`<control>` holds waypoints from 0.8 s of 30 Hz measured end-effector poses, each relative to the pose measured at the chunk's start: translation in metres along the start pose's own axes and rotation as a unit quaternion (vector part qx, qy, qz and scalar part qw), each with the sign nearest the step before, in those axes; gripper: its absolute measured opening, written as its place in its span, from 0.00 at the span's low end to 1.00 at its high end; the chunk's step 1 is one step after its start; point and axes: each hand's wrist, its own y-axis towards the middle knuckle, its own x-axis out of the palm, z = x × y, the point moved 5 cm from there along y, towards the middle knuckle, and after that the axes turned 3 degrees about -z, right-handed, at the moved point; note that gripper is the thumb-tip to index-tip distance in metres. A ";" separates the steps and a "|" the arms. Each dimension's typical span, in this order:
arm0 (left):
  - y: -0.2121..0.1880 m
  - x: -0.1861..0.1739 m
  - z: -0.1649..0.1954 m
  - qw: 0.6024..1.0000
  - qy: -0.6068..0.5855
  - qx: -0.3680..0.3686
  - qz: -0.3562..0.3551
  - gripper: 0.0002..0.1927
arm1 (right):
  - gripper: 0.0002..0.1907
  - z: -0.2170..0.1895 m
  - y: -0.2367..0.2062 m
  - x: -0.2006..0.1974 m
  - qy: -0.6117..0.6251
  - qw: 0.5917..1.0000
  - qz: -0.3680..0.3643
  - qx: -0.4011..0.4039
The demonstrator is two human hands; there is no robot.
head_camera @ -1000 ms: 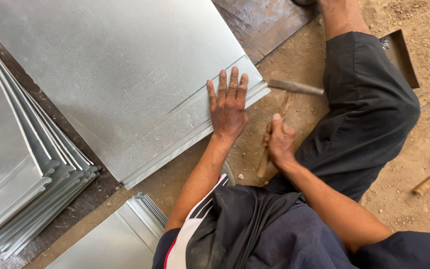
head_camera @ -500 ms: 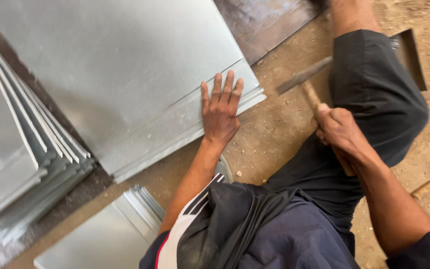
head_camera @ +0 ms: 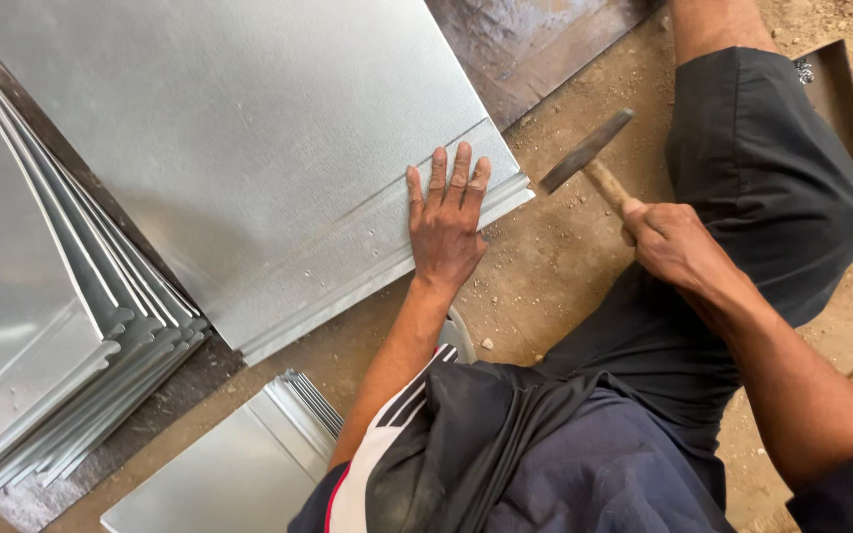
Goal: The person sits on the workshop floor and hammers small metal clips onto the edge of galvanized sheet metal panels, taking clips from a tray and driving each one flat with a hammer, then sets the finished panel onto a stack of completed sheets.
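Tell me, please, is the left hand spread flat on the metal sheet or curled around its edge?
Spread flat: the left hand lies palm down on the galvanised sheet, fingers extended near its folded edge.

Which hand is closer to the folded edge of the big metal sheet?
Left. The left hand lies flat on the folded edge of the metal sheet. The right hand holds a hammer off to the side, above the dirt.

Dirt floor (head_camera: 565, 266): big metal sheet (head_camera: 249, 148) flat on it, sheet stack (head_camera: 41, 326) left, prob. more sheets (head_camera: 219, 474) below.
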 end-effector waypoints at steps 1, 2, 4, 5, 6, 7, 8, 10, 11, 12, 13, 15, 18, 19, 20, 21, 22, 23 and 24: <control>0.003 -0.001 0.001 1.000 -0.003 0.009 -0.009 0.41 | 0.29 0.005 0.002 -0.003 0.065 0.997 0.035 0.022; 0.002 -0.004 0.001 1.000 -0.007 0.006 -0.017 0.41 | 0.29 0.009 0.005 -0.004 0.123 0.990 0.059 0.041; 0.002 -0.005 -0.001 0.998 -0.019 -0.023 -0.048 0.41 | 0.27 0.015 0.011 0.005 0.169 0.980 0.010 0.103; 0.001 -0.006 0.000 0.998 -0.025 -0.025 -0.050 0.40 | 0.24 0.015 0.013 0.012 0.163 0.977 -0.036 0.129; 0.002 -0.006 0.000 0.999 -0.029 -0.014 -0.040 0.40 | 0.22 0.015 0.014 0.016 0.163 0.974 -0.067 0.144; 0.002 -0.006 0.000 0.999 -0.016 -0.009 -0.029 0.40 | 0.25 0.013 0.015 0.016 0.159 0.976 -0.054 0.140; 0.002 -0.004 0.000 1.000 -0.006 -0.010 -0.026 0.40 | 0.28 0.011 0.015 0.015 0.152 0.977 -0.047 0.143; -0.001 0.003 -0.002 0.999 0.002 -0.019 -0.030 0.41 | 0.29 0.007 0.012 0.014 0.199 0.969 -0.027 0.144; -0.002 0.006 -0.003 0.999 0.004 -0.022 -0.029 0.41 | 0.28 0.004 0.010 0.012 0.254 0.958 -0.007 0.134; -0.004 0.008 -0.004 0.999 0.009 -0.020 -0.030 0.41 | 0.27 0.001 0.007 0.010 0.314 0.941 0.014 0.125; -0.005 0.010 -0.007 0.999 0.016 -0.031 -0.030 0.40 | 0.26 -0.002 0.005 0.015 0.297 0.944 -0.044 0.139; -0.006 0.013 -0.007 0.999 0.019 -0.027 -0.022 0.39 | 0.26 -0.008 0.001 0.023 0.268 0.940 -0.133 0.164; -0.007 0.014 -0.009 1.000 -0.004 -0.019 -0.016 0.38 | 0.27 -0.014 0.002 0.016 0.263 0.950 -0.069 0.153; -0.007 0.014 -0.010 1.000 -0.002 -0.022 -0.013 0.39 | 0.25 -0.016 0.002 0.016 0.282 0.945 -0.066 0.150; -0.007 0.014 -0.011 1.000 0.000 -0.025 -0.012 0.39 | 0.23 -0.017 0.003 0.016 0.302 0.939 -0.064 0.149; -0.007 0.015 -0.010 1.000 -0.001 -0.019 -0.011 0.39 | 0.21 -0.017 0.003 0.016 0.326 0.932 -0.054 0.149; -0.007 0.016 -0.011 1.000 -0.005 -0.020 -0.009 0.39 | 0.24 -0.016 0.003 0.018 0.296 0.939 -0.084 0.155; -0.007 0.017 -0.011 1.000 -0.010 -0.018 -0.008 0.39 | 0.26 -0.014 0.002 0.020 0.267 0.944 -0.111 0.162; -0.008 0.018 -0.011 1.000 -0.015 -0.019 -0.009 0.38 | 0.28 -0.011 0.000 0.022 0.237 0.946 -0.141 0.170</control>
